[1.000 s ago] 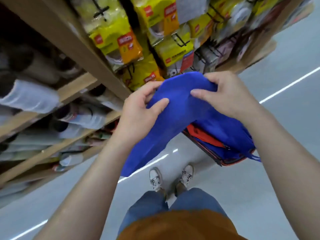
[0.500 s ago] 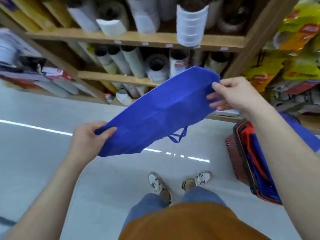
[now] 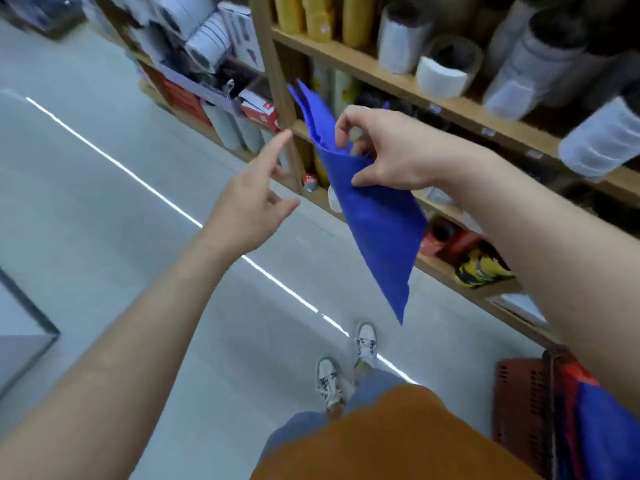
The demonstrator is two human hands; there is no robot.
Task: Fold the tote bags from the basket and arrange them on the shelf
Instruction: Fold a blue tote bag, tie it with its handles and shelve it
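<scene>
The left hand is held in the air with fingers loosely spread and nothing gripped, near the blue tote bag. The bag is pinched near its upper end by the right hand, in front of the wooden shelf. Its long axis is slanted, the narrow tip pointed down and rightward. At lower right, blue and red fabric, probably more bags, is held in the red basket.
</scene>
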